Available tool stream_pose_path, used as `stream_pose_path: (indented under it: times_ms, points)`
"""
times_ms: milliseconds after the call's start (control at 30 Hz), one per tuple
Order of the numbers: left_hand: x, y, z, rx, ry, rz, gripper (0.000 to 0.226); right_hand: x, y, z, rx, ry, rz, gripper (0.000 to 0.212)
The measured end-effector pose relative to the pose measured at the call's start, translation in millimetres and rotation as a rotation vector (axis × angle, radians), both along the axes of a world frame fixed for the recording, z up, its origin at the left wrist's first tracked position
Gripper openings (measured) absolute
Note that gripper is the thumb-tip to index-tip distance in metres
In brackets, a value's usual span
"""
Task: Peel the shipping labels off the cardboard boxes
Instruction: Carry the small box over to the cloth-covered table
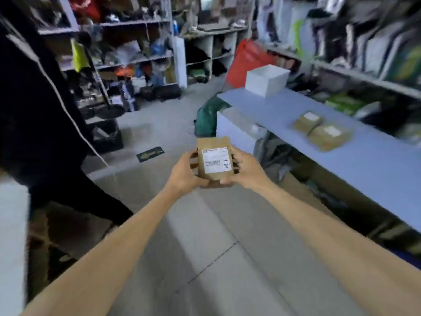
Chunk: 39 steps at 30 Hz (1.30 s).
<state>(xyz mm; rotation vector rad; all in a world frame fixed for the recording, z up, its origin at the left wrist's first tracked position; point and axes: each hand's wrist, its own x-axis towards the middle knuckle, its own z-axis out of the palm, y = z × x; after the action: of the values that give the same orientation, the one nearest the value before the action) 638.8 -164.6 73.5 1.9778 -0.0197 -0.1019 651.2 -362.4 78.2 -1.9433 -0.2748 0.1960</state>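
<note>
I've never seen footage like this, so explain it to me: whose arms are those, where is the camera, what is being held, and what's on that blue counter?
There is no machine here. One camera sits on a person's head, looking forward and down, so the two bare arms are their own. The left hand and right hand together hold a small cardboard box by its sides. Its white shipping label faces the camera and lies flat on it. To the right, on the blue counter, lie a nearer brown box and a farther brown box, each with a white label on top. A white box stands at the counter's far end.
</note>
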Motion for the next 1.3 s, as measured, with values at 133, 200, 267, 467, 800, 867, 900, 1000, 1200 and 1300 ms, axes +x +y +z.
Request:
stream_pose_path:
  times_ms: [133,200,267,467,800,867,900,1000,1200,1300]
  points:
    - [30,-104,1,-0.047,-0.006,-0.262,0.100,-18,-98,0,-0.027,-0.028,-0.260,0.098]
    - [36,-146,-2,-0.059,-0.011,-0.379,0.098,-33,-132,1,-0.027,-0.009,-0.364,0.100]
    - [42,-178,-4,-0.070,-0.005,-0.458,0.099,-48,-155,1,-0.012,0.000,-0.443,0.101]
    - [52,-235,-5,-0.041,-0.008,-0.695,0.103,-86,-171,17,0.054,-0.024,-0.707,0.080]
    - [80,-279,-10,-0.046,0.001,-0.813,0.098,-70,-208,1,-0.093,-0.004,-0.857,0.092]
    - [88,-292,-10,-0.032,-0.015,-0.838,0.096,-65,-217,-1,-0.090,-0.010,-0.882,0.093]
    - [91,-300,-11,-0.021,-0.024,-0.844,0.096,-62,-223,-1,-0.090,-0.012,-0.886,0.093]
    - [104,-328,-15,0.003,-0.020,-0.846,0.095,-52,-246,1,-0.078,-0.016,-0.894,0.089]
    - [131,-401,-14,0.007,-0.069,-0.845,0.092,-25,-319,-1,-0.059,-0.042,-0.906,0.085]
    - [142,-436,-12,-0.002,-0.055,-0.853,0.093,-12,-356,-2,-0.072,-0.051,-0.909,0.083]
